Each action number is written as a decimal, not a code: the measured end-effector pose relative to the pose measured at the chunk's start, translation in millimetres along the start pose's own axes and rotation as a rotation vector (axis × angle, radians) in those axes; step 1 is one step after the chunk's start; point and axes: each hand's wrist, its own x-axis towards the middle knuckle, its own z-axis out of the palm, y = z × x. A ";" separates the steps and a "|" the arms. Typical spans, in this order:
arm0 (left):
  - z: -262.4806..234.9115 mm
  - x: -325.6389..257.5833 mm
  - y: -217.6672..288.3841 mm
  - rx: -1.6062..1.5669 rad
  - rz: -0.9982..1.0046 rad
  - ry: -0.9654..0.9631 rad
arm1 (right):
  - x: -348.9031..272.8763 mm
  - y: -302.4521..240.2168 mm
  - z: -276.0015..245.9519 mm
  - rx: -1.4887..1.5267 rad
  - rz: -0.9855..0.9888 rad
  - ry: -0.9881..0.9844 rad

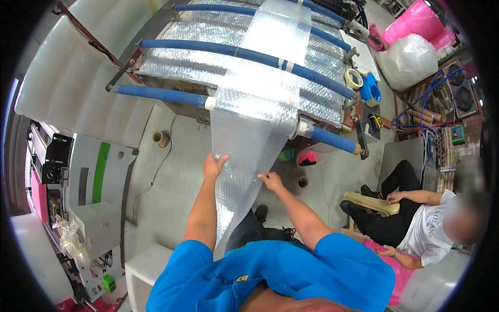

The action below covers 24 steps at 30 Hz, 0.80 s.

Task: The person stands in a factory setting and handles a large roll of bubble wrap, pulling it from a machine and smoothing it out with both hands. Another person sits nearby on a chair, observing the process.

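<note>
A long clear sheet of bubble wrap (254, 119) runs down from a frame of blue rollers (228, 50) toward me. My left hand (213, 165) grips the sheet's left edge. My right hand (271, 180) pinches its right edge a little lower. Between my arms the sheet hangs down toward my blue shirt (280, 270). Both forearms reach up from the lower edge.
A seated person (416, 218) in a white shirt is at the right on a low stool. A tape roll (353, 78) and a blue tool (371, 89) lie on the frame's right side. White and pink bags (410, 57) sit top right. Grey machinery (88, 208) stands at left.
</note>
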 end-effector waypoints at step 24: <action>-72.6 -40.0 81.7 -0.295 0.205 -0.002 | -46.5 -112.4 -41.4 0.729 -0.178 0.169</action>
